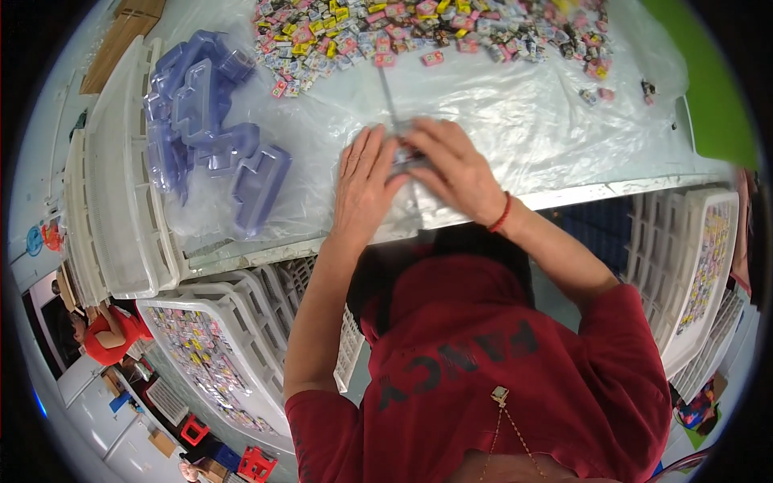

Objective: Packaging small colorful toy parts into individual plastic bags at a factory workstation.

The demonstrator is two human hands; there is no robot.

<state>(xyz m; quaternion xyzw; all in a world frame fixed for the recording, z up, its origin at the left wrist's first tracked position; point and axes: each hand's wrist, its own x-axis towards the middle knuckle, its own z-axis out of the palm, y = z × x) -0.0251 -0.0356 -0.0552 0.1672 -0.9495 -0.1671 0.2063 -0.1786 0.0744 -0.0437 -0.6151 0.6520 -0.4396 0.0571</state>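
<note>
A small greyish piece (405, 155), blurred and mostly covered, shows against clear plastic sheeting (316, 133).

- Table (612, 189): clear sheet (555, 133) over it
- Small packs (386, 36): heaped along the far edge
- Blue trays (203, 105): jumbled near the left edge

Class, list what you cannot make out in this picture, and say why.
All in the head view:
Item between the hands: mostly covered by the left hand and right hand, and blurred.
Pile of small packets: cut off by the top edge.
Fine print on the packets: too small.
</note>
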